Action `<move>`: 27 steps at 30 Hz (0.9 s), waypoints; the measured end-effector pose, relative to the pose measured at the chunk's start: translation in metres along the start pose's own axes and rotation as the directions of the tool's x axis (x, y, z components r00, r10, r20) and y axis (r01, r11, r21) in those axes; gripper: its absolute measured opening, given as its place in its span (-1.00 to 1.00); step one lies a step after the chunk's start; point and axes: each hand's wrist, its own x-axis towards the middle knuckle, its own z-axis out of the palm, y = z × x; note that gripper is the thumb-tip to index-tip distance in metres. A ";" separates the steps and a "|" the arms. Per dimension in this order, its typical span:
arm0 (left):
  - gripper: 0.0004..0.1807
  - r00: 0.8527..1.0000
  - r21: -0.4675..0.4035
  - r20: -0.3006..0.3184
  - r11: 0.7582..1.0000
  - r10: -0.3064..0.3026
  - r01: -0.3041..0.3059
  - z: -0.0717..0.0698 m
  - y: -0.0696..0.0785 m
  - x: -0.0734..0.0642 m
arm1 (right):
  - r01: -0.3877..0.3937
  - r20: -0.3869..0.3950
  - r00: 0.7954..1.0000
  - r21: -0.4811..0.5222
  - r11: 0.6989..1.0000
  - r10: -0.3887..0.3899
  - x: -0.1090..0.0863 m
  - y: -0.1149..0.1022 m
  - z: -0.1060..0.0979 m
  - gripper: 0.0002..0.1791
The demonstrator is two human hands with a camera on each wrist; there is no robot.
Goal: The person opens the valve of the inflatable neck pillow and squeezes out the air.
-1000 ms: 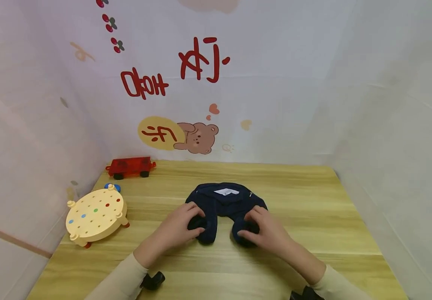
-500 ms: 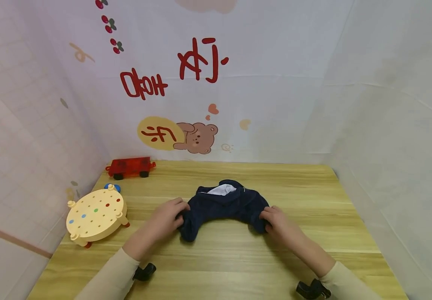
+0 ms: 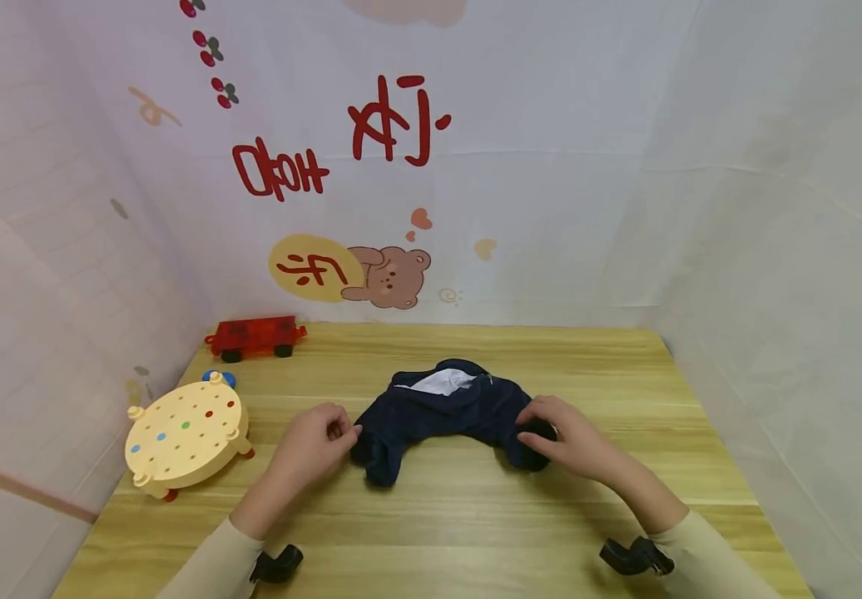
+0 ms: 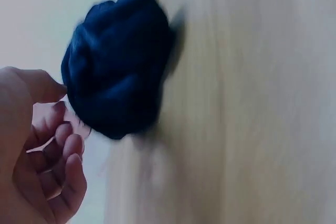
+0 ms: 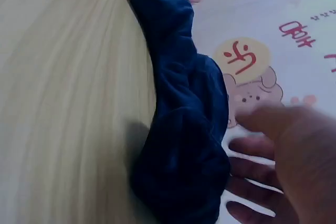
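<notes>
A small navy cloth garment with two short legs, like little trousers (image 3: 438, 416), lies in an arch mid-table. White lining shows in its waist opening. My left hand (image 3: 319, 441) pinches the edge of the left leg end between thumb and finger; the left wrist view shows the bunched navy leg (image 4: 121, 66) at the thumb tip, the other fingers curled. At the right leg end, my right hand (image 3: 569, 437) has thumb and fingers spread apart. In the right wrist view its fingers (image 5: 257, 177) reach beside the cloth, the thumb standing off it.
At the left stands a round cream pegboard toy (image 3: 184, 441) on short legs, with a blue piece (image 3: 219, 378) behind it. A red toy wagon (image 3: 255, 337) sits at the back left corner. White printed cloth walls (image 3: 536, 166) surround the wooden table (image 3: 446, 532).
The trouser legs have been pulled outward, and the waist opening shows more white. Both hands moved apart; the right hand's fingers have loosened from the right leg end.
</notes>
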 end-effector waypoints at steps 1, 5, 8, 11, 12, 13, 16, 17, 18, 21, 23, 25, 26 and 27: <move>-0.72 1.000 0.010 -0.001 1.000 -0.001 0.001 0.001 0.002 -0.002 | 0.003 -0.022 1.000 0.010 1.000 -0.003 0.006 0.001 0.002 -0.83; -0.78 1.000 0.032 0.001 0.999 0.021 -0.021 0.010 0.007 -0.003 | -0.017 -0.058 0.998 -0.021 1.000 0.016 0.035 0.009 0.016 -0.74; -0.68 0.999 0.024 -0.009 0.999 0.032 -0.032 0.019 0.006 0.002 | -0.039 -0.034 0.999 -0.048 0.998 0.037 0.055 0.018 0.028 -0.62; -0.59 0.998 0.028 0.015 0.998 0.054 -0.054 0.028 0.004 0.006 | -0.032 -0.001 0.999 -0.081 0.996 0.032 0.068 0.022 0.038 -0.61; -0.59 0.998 0.030 0.026 0.997 0.065 -0.065 0.030 0.004 0.007 | -0.033 0.011 0.999 -0.091 0.995 0.034 0.071 0.023 0.041 -0.62; -0.61 0.997 0.034 0.036 0.997 0.075 -0.076 0.031 0.004 0.007 | -0.036 0.022 0.999 -0.107 0.994 0.038 0.074 0.024 0.044 -0.63; -0.68 0.992 0.041 0.050 0.992 0.117 -0.119 0.033 0.005 0.006 | -0.064 0.056 0.996 -0.136 0.989 0.072 0.082 0.023 0.049 -0.56; -0.69 0.990 0.048 0.052 0.990 0.132 -0.134 0.033 0.004 0.005 | -0.081 0.069 0.993 -0.152 0.985 0.092 0.086 0.023 0.051 -0.53; -0.70 0.988 0.054 0.055 0.987 0.146 -0.149 0.032 0.003 0.005 | -0.094 0.079 0.991 -0.171 0.981 0.108 0.090 0.023 0.052 -0.49; -0.70 0.976 0.084 0.076 0.974 0.206 -0.212 0.030 0.001 0.004 | -0.116 0.110 0.983 -0.252 0.961 0.147 0.105 0.022 0.056 -0.45; -0.70 0.962 0.091 0.101 0.961 0.253 -0.262 0.026 -0.001 0.003 | -0.132 0.117 0.977 -0.314 0.940 0.176 0.114 0.022 0.059 -0.48; -0.69 0.944 0.084 0.123 0.945 0.305 -0.316 0.023 -0.003 0.002 | -0.156 0.116 0.970 -0.375 0.914 0.213 0.121 0.020 0.062 -0.50; -0.68 0.933 0.074 0.133 0.936 0.333 -0.344 0.021 -0.004 0.002 | -0.170 0.113 0.966 -0.401 0.900 0.233 0.123 0.019 0.063 -0.52; -0.68 0.924 0.059 0.142 0.929 0.354 -0.365 0.019 -0.005 0.001 | -0.188 0.108 0.961 -0.423 0.886 0.255 0.125 0.018 0.064 -0.52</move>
